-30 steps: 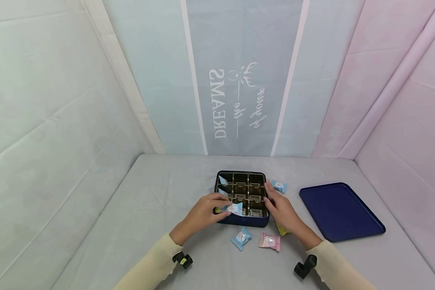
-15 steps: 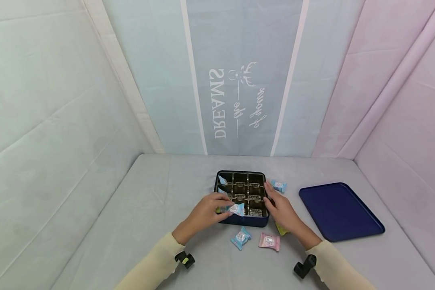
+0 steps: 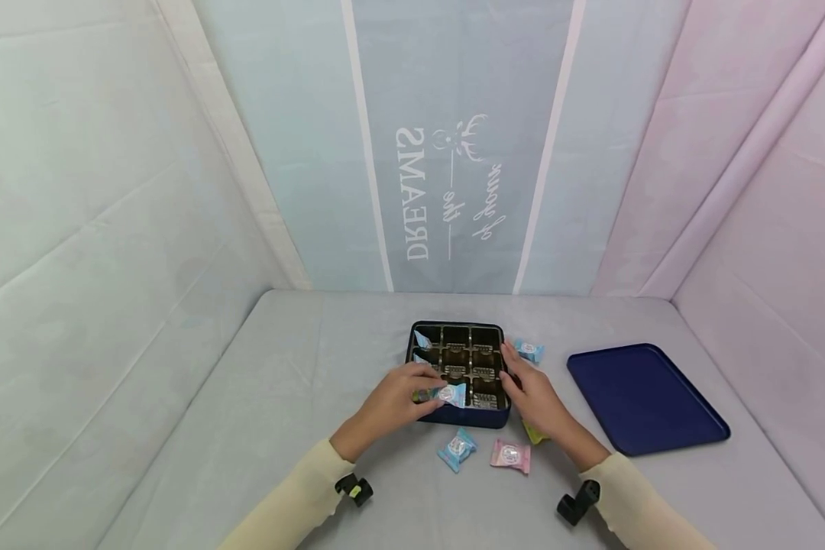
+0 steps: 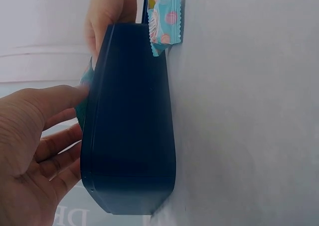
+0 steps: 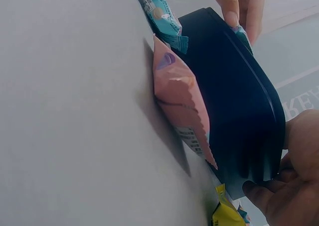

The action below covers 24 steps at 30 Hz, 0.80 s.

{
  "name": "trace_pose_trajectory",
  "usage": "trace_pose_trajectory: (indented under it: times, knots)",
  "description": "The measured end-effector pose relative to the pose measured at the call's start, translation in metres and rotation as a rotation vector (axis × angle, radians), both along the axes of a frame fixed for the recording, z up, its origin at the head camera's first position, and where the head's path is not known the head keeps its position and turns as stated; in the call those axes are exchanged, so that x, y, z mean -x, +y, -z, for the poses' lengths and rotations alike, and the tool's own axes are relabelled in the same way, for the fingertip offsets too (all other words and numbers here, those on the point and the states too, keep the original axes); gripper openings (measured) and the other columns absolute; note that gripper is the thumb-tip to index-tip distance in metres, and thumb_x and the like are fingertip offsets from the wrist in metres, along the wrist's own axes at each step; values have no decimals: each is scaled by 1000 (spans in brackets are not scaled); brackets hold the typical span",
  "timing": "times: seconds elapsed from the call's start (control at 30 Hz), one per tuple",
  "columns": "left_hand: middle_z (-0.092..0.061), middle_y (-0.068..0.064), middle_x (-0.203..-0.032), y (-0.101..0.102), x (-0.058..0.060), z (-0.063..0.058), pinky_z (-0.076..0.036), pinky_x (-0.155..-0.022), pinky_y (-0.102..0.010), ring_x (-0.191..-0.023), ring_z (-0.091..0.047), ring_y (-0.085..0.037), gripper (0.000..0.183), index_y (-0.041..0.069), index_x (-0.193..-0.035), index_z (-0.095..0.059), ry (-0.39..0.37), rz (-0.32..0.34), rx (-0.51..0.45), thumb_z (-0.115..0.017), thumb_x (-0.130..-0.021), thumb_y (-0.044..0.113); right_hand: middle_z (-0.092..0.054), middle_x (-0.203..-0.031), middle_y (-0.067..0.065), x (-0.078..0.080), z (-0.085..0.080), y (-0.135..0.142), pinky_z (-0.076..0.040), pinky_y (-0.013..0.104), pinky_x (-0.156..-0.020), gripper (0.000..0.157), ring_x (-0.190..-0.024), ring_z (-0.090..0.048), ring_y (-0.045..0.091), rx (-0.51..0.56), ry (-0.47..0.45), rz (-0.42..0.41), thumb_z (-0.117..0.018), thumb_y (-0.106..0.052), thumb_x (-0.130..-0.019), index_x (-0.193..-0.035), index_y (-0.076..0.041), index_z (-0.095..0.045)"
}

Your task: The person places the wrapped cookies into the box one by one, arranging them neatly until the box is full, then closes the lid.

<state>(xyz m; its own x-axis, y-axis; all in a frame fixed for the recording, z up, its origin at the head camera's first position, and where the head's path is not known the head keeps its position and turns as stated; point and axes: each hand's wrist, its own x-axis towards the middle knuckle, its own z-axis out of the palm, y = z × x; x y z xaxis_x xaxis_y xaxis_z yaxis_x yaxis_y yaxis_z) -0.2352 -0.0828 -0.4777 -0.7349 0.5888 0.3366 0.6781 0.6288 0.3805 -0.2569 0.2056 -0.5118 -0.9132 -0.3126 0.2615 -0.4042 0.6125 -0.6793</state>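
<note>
In the head view my left hand [image 3: 400, 393] pinches a light-blue wrapped candy [image 3: 454, 395] between thumb and fingers, over the front row of a dark blue box [image 3: 461, 417]. The box has a black divided insert [image 3: 456, 336]. Two blue wrapped candies, the nearer partly behind my hand, show in its left column. A yellow wrapper is partly visible under my left fingers. My right hand [image 3: 539, 397] rests against the box's right side with fingers extended, touching its rim and wall. In the left wrist view the pinched candy [image 4: 83, 104] is half hidden behind the box wall.
Before the box lie a blue candy [image 3: 457, 449] and a pink candy [image 3: 511, 456]. A yellow candy [image 3: 533, 433] is partly under my right hand. Behind that hand lies another blue candy [image 3: 528, 351]. A flat dark blue lid [image 3: 649, 397] lies at the right.
My left hand has shifted slightly to the right with the blue candy, over the front row of the box. My right hand and the loose candies stay in place.
</note>
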Motion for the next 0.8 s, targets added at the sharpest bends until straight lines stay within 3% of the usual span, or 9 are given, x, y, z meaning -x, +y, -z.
trace_pose_trajectory:
  times: [0.53, 0.8]
  knots:
    - [-67, 2, -117, 6, 3, -2, -54, -82, -25, -103, -63, -12, 31, 15, -121, -77, 25, -11, 40, -78, -92, 28, -21, -164, 17, 1, 0, 0, -36, 56, -112, 57, -146, -31, 38, 1, 6, 0, -52, -11, -107, -156, 4, -29]
    - [-68, 0, -120, 9, 2, -3, -55, -87, -30, -106, -64, -15, 32, 15, -121, -77, 17, -29, 71, -78, -92, 29, -22, -164, 18, 2, 4, 0, -37, 56, -112, 57, -147, -32, 37, -1, 6, 7, -52, -12, -107, -157, 3, -29]
